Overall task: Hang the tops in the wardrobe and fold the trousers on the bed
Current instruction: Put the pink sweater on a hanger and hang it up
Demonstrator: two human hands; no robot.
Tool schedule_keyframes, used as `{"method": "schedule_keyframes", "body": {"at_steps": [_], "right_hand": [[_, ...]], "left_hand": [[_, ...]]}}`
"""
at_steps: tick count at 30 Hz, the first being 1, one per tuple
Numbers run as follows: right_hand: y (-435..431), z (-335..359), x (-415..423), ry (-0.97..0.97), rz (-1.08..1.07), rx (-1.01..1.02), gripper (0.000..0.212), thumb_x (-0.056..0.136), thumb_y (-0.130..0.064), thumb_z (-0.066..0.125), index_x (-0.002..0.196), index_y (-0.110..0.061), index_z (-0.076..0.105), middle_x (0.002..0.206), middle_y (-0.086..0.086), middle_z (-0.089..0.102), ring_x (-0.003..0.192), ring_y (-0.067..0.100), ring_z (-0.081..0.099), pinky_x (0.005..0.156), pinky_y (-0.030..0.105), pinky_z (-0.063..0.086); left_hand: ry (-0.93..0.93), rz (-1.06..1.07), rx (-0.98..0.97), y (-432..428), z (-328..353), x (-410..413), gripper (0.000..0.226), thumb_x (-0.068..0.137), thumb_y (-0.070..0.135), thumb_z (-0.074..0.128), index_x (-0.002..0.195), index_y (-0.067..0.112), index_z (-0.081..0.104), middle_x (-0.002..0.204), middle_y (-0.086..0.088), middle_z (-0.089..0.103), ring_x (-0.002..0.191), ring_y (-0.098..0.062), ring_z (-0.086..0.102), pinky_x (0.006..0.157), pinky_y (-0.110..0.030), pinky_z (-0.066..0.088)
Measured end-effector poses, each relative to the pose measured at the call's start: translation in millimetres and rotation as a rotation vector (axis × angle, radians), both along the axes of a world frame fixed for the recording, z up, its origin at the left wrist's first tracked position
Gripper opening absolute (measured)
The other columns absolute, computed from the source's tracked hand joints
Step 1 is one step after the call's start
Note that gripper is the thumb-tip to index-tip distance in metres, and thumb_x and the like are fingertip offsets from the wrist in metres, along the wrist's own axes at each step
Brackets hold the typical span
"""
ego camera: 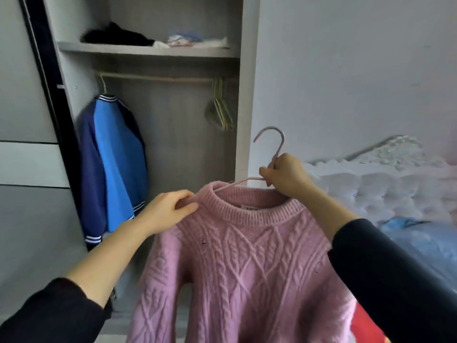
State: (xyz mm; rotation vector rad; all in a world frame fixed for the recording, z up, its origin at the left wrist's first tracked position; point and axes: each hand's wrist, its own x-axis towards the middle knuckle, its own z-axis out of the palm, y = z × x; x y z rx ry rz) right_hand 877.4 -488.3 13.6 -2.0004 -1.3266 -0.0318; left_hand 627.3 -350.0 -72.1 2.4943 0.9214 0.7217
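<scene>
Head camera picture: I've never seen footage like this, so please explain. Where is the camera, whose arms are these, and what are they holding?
There is no machine here: a person wears one wide-angle camera on the head, so the arms are their own. The left hand pinches the shoulder of a pink cable-knit sweater; the right hand grips the thin pink hanger in its collar, just below the hook. Ahead stands an open grey wardrobe, with a blue and navy jacket and empty hangers on its rail. A white quilted bed lies to the right.
</scene>
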Motion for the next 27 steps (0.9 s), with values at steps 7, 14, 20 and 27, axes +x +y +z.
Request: {"method": "schedule_keyframes", "body": {"at_steps": [7,14,20,27], "right_hand": [[123.9,-14.7,-45.0,0.051,0.167,-0.057,0.049,0.089,-0.044,0.062,0.059,-0.007,0.066,0.049,-0.005,0.055,0.048,0.005,0.051,0.050,0.021,0.042],[244.9,-27.3,-47.9,0.113,0.385,-0.172,0.040,0.089,-0.027,0.066,0.055,-0.013,0.051,0.055,0.000,0.050,0.053,0.014,0.046,0.058,0.030,0.040],[356.1,-9.6,-37.4,0.003,0.346,-0.208,0.040,0.089,-0.035,0.066,0.061,-0.011,0.050,0.058,-0.001,0.051,0.057,0.015,0.049,0.055,0.027,0.040],[475.5,12.9,-40.9,-0.008,0.270,-0.136,0.042,0.089,-0.036,0.066,0.061,-0.013,0.045,0.059,-0.001,0.047,0.053,0.014,0.042,0.047,0.027,0.031]], "left_hand": [[-0.065,0.183,0.166,82.1,-1.3,-14.4,0.029,0.092,0.045,0.054,0.073,0.028,0.040,0.062,0.011,0.049,0.072,-0.021,0.056,0.075,-0.040,0.044],[-0.087,0.320,0.242,194.6,-14.3,-19.3,0.027,0.092,0.043,0.054,0.077,0.023,0.044,0.065,0.011,0.047,0.072,-0.020,0.052,0.077,-0.037,0.037],[-0.043,0.322,0.217,301.7,-1.3,5.2,0.028,0.094,0.043,0.051,0.076,0.025,0.040,0.067,0.011,0.047,0.080,-0.019,0.055,0.085,-0.038,0.038],[0.081,0.328,0.049,428.0,36.3,27.6,0.039,0.094,0.038,0.047,0.133,0.034,0.045,0.130,0.004,0.056,0.121,-0.022,0.047,0.098,-0.045,0.038]]}}
